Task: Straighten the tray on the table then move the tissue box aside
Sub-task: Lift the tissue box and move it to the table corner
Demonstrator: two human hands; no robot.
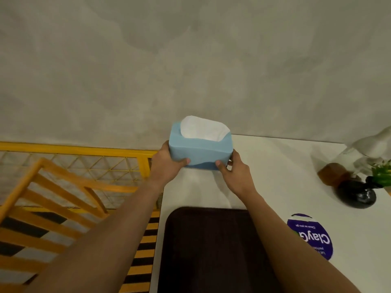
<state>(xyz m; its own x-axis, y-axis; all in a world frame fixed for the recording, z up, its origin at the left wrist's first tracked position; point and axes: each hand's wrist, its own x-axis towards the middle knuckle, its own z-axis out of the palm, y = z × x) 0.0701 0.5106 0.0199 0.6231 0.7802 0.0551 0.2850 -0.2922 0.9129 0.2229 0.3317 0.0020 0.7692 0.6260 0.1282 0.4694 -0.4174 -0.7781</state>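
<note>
Your left grip and right grip clamp the box at its ends | box at frame centre, above the surface | tray lower centre, square to the surface edge

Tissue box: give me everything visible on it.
The tissue box is light blue with a darker blue wave along its lower front and looks like soft packaging. A white tissue shows through the wide top opening. It sits upright at the far left corner of the white table, beyond the dark tray. The left hand and right hand grip its two ends, thumbs on the front. Whether it touches the table is unclear.
</note>
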